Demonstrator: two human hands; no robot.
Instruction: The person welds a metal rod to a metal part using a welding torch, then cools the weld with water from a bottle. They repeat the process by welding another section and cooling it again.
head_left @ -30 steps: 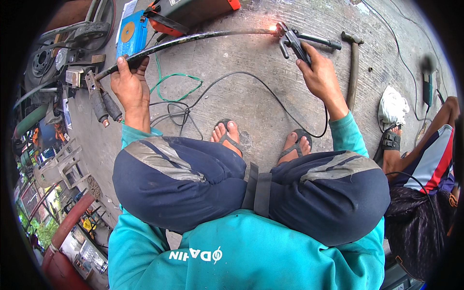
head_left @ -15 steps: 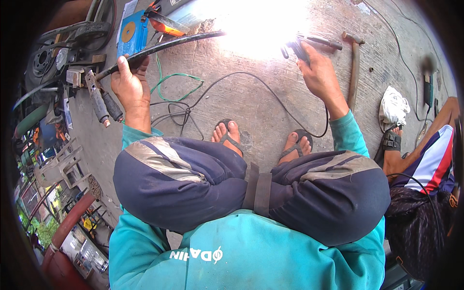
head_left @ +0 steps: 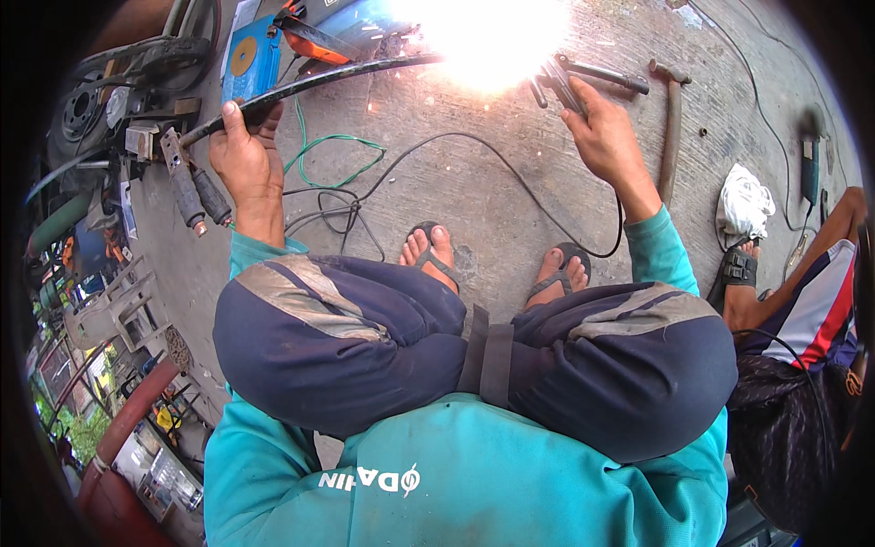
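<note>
My left hand is closed round the near end of a long dark, slightly curved metal bar. Its far end runs into a dazzling white welding glare, which hides whatever is being joined there. With my right hand I grip a welding electrode holder, its jaws at the lower right of the glare. A black cable loops across the floor to this hand. Beside my left wrist, a metal bracket with two grey cylindrical ends hangs at the bar's near end.
A hammer lies right of my right hand. Farther right are a white cloth, an angle grinder and another person's leg. A blue case and an orange-handled tool sit far left. Green wire coils on the concrete.
The glare has shrunk and shifted slightly, and orange sparks now scatter below it. More of the electrode holder shows. Both hands keep nearly the same places and grips.
</note>
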